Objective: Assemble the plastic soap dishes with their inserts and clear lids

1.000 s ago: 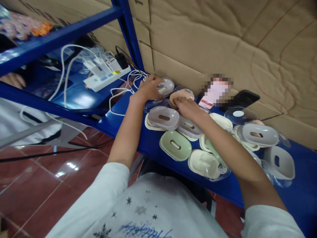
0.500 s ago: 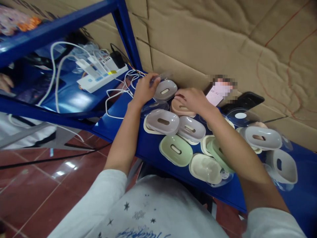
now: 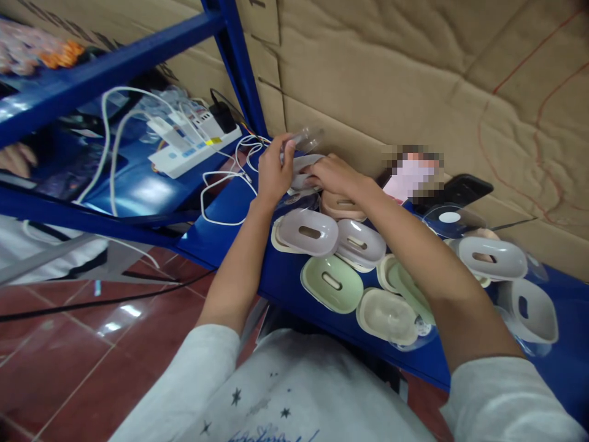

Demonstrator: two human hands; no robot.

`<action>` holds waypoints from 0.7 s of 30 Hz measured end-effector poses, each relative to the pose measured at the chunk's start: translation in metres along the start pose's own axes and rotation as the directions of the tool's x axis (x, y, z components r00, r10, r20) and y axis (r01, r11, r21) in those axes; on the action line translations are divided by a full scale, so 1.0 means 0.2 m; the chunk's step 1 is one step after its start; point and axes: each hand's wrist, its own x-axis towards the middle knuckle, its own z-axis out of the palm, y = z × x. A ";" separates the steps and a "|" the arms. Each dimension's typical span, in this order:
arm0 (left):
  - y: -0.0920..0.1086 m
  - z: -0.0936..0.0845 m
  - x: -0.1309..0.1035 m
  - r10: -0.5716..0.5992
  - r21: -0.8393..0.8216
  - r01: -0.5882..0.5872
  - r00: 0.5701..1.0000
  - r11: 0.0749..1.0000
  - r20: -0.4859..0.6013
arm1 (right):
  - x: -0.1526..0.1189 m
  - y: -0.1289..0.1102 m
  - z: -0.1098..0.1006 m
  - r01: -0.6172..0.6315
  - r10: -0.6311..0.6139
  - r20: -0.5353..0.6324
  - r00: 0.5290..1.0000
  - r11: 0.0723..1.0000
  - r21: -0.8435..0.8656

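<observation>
At the far end of the blue table, my left hand [image 3: 276, 172] is closed, with a clear plastic lid [image 3: 307, 139] at its fingertips. My right hand [image 3: 335, 177] pinches the rim of a grey oval soap dish [image 3: 302, 164], which is tilted between both hands and partly hidden by them. Just below my right hand lies a peach soap dish [image 3: 340, 207]. Nearer to me are two pale grey dishes, one with an oval slot [image 3: 322, 230], and a green dish [image 3: 340, 293]. A cream dish [image 3: 384, 314] has a clear piece over it.
A white power strip [image 3: 177, 161] with plugs and looping white cables [image 3: 225, 175] lies to the left, by a blue frame post [image 3: 242, 73]. Cardboard [image 3: 368, 73] lines the back. On the right are a black phone-like object [image 3: 464, 187] and more grey dishes [image 3: 529, 310]. Another person's hand [image 3: 18, 158] shows far left.
My right hand has moved left from the peach dish to the grey dish. The grey dish has tilted up, and the clear lid at my left hand now stands higher.
</observation>
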 end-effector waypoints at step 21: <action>0.36 0.01 -0.07 0.223 -0.047 -0.267 0.682 0.962 0.697 | -1.04 -0.26 -0.29 -0.380 0.416 0.129 0.900 0.895 -0.234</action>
